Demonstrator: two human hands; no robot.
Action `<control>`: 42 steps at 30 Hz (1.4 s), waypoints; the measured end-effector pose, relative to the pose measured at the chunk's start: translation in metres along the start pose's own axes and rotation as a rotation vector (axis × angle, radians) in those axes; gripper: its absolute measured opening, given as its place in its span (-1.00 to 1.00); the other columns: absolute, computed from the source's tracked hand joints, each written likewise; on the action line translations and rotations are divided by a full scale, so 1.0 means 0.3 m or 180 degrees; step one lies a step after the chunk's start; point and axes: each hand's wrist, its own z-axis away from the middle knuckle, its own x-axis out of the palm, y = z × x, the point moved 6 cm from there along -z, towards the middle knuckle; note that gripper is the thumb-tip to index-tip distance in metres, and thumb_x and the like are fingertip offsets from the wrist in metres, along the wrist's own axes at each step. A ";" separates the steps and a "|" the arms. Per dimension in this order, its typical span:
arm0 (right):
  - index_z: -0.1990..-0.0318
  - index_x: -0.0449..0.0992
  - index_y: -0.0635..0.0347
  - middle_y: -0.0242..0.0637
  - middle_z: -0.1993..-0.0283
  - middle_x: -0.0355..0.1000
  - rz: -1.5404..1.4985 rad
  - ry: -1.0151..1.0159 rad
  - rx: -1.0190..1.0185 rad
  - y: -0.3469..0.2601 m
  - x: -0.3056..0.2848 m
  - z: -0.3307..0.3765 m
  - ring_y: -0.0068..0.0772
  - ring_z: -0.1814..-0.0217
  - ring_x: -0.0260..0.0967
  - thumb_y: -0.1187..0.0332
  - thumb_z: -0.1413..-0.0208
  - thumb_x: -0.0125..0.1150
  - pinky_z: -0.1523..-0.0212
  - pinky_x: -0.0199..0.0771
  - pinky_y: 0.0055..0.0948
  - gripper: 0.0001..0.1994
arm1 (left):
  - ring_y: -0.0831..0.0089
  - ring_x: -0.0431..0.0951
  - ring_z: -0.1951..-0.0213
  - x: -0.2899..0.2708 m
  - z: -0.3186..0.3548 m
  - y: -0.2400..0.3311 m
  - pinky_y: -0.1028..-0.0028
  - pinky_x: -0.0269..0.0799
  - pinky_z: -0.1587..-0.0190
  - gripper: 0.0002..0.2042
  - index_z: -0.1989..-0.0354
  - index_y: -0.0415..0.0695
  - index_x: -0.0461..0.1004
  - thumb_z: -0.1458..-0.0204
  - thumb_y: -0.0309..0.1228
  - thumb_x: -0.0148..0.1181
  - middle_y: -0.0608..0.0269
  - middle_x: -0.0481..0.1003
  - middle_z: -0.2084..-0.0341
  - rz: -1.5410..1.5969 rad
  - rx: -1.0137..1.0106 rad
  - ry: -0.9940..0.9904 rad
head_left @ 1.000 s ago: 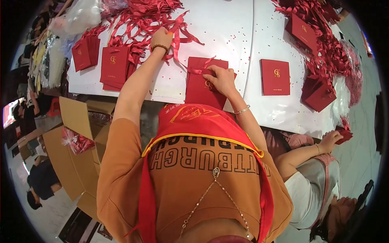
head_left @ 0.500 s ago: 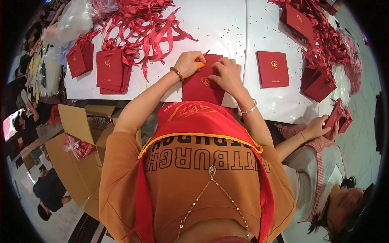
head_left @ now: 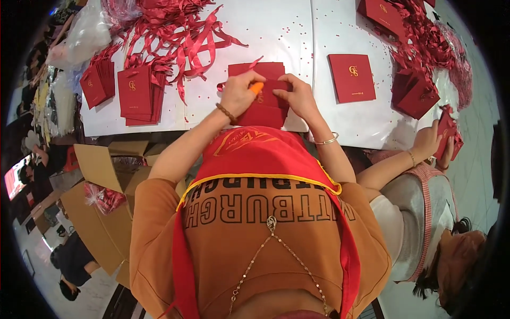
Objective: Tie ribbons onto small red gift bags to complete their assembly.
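Note:
A red paper gift bag (head_left: pixel 264 116) with gold print lies on the white table right in front of me. My left hand (head_left: pixel 239 95) is closed on its left side, and an orange finger cover (head_left: pixel 257 87) shows on one digit. My right hand (head_left: pixel 298 97) pinches the bag's right upper part between thumb and fingers. Behind the held panel lies another flat red panel (head_left: pixel 268 69); whether both are one bag I cannot tell. A red ribbon (head_left: pixel 249 66) sticks out beyond my left hand.
Finished-looking red bags (head_left: pixel 135 93) with ribbon handles lie stacked at left, below tangled red ribbons (head_left: pixel 196 45). One flat red bag (head_left: pixel 351 78) lies right of my hands. More bags (head_left: pixel 414 94) are further right. A co-worker's hand (head_left: pixel 426 142) holds a red bag. An open cardboard box (head_left: pixel 98 212) stands at left.
My right hand has closed from a spread pose into a pinch on the bag. The bag's near part now looks folded, and ribbon shows beside my left hand. The whole view has shifted slightly.

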 end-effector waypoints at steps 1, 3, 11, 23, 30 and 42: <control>0.22 0.44 0.25 -0.10 0.43 0.45 -0.0058 0.0013 -0.0107 -0.010 0.008 -0.006 -0.26 0.44 0.41 0.43 0.17 0.29 0.38 0.38 -0.42 -0.71 | 0.43 0.54 0.51 0.024 0.012 0.002 0.50 0.39 0.46 -0.86 0.33 -0.23 0.48 0.10 -0.54 0.11 0.09 0.52 0.56 -0.0005 0.0143 0.0017; 0.22 0.44 0.25 -0.09 0.40 0.45 0.0123 -0.0044 0.0060 -0.014 0.020 -0.015 -0.26 0.42 0.41 0.42 0.17 0.29 0.36 0.38 -0.42 -0.70 | 0.53 0.53 0.50 0.050 0.017 -0.006 0.59 0.42 0.46 -0.89 0.33 -0.27 0.45 0.04 -0.58 0.05 0.18 0.52 0.55 -0.0418 0.0253 0.0050; 0.19 0.40 0.29 -0.32 0.50 0.38 0.0142 -0.0253 0.0101 0.001 0.033 -0.023 -0.59 0.54 0.29 0.43 0.07 0.24 0.54 0.33 -0.55 -0.72 | 0.41 0.53 0.54 0.057 0.010 -0.042 0.49 0.41 0.48 -0.88 0.38 -0.25 0.45 0.13 -0.54 0.10 0.10 0.51 0.58 -0.0166 -0.0207 0.0191; 0.21 0.44 0.24 -0.11 0.38 0.44 0.0127 -0.0180 0.0176 -0.026 0.044 -0.013 -0.22 0.39 0.37 0.41 0.14 0.26 0.35 0.34 -0.36 -0.72 | 0.26 0.51 0.56 0.039 0.006 -0.042 0.40 0.38 0.50 -0.91 0.46 -0.22 0.47 0.14 -0.47 0.10 0.08 0.49 0.62 -0.0581 0.0044 0.0352; 0.21 0.44 0.23 -0.12 0.41 0.43 0.0123 -0.0145 0.0046 -0.035 0.041 -0.006 -0.24 0.42 0.35 0.42 0.13 0.25 0.35 0.34 -0.37 -0.73 | 0.25 0.48 0.61 0.035 0.008 -0.004 0.37 0.35 0.53 -0.93 0.51 -0.20 0.46 0.18 -0.48 0.12 0.10 0.47 0.68 -0.0894 0.0168 0.0412; 0.23 0.44 0.23 -0.17 0.38 0.43 0.0171 -0.0141 -0.0119 -0.046 0.046 0.006 -0.24 0.40 0.34 0.46 0.11 0.22 0.34 0.34 -0.39 -0.77 | 0.25 0.50 0.61 0.061 0.002 0.037 0.33 0.39 0.52 -0.81 0.29 -0.20 0.36 0.14 -0.51 0.10 0.08 0.46 0.62 -0.1757 0.1133 0.0334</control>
